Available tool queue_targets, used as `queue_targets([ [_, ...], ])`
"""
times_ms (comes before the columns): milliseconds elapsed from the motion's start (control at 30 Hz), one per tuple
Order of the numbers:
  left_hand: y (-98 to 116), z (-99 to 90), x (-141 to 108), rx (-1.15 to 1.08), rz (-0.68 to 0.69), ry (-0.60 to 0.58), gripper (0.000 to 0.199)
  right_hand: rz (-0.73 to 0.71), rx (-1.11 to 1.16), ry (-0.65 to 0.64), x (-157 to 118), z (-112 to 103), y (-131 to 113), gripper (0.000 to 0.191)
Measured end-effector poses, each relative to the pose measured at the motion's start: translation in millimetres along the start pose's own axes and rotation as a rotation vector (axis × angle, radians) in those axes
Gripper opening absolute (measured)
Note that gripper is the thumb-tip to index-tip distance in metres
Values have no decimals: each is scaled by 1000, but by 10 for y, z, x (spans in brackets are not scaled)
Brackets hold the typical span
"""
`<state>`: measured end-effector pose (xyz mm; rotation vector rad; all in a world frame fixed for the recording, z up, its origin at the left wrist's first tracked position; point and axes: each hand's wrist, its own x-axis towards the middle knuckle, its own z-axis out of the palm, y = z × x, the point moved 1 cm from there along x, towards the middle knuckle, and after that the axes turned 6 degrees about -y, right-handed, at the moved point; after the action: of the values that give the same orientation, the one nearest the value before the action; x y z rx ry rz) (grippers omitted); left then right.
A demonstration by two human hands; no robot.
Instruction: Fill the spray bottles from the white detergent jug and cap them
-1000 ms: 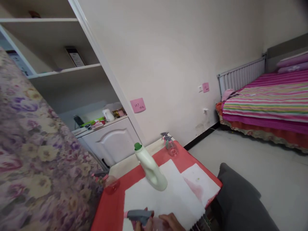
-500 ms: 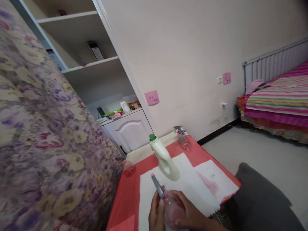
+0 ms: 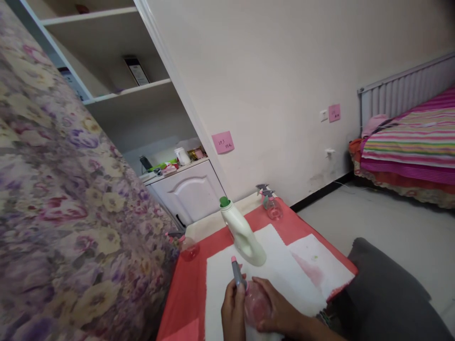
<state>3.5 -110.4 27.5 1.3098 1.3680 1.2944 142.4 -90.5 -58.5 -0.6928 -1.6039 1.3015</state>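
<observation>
A clear pink spray bottle (image 3: 256,303) with a grey trigger head and pink nozzle tip is held between both hands over the white sheet (image 3: 218,284). My left hand (image 3: 232,308) is closed around the grey spray head and neck. Around the right side of the bottle's body wraps my right hand (image 3: 279,308), its thumb low on the bottle. Just beyond them, a pale green jug-like bottle (image 3: 243,234) with a green top stands on the sheet. Part of the held bottle is hidden behind my fingers.
On the red-covered table (image 3: 188,284), a spray bottle (image 3: 189,248) stands at the left, and more spray bottles, one of them pink (image 3: 273,208), at the far right corner. A stained white paper (image 3: 320,265) lies right. A floral curtain (image 3: 71,213) hangs left; a dark grey object (image 3: 384,289) is beside the table.
The spray head has turned, its nozzle tip swinging slightly right and more upright. Both hands keep hold of the bottle. The camera view has shifted slightly.
</observation>
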Motion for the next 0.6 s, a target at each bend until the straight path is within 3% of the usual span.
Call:
queue_targets([
  [133, 102, 19, -8, -10, 52, 20, 49, -237, -34, 104, 105, -1, -290, 56],
  [233, 170, 55, -4, -22, 72, 11, 48, -211, -141, 179, 242, 38, -495, 36],
  [333, 171, 101, 6, -11, 59, 9, 48, -136, -211, 288, 358, 103, -550, 28],
  [433, 62, 124, -10, -11, 52, 78, 51, -93, -205, 358, 418, 158, -517, 23],
  [600, -256, 69, -78, 37, 92, 116, 59, -95, -172, 317, 427, 150, -529, 25],
])
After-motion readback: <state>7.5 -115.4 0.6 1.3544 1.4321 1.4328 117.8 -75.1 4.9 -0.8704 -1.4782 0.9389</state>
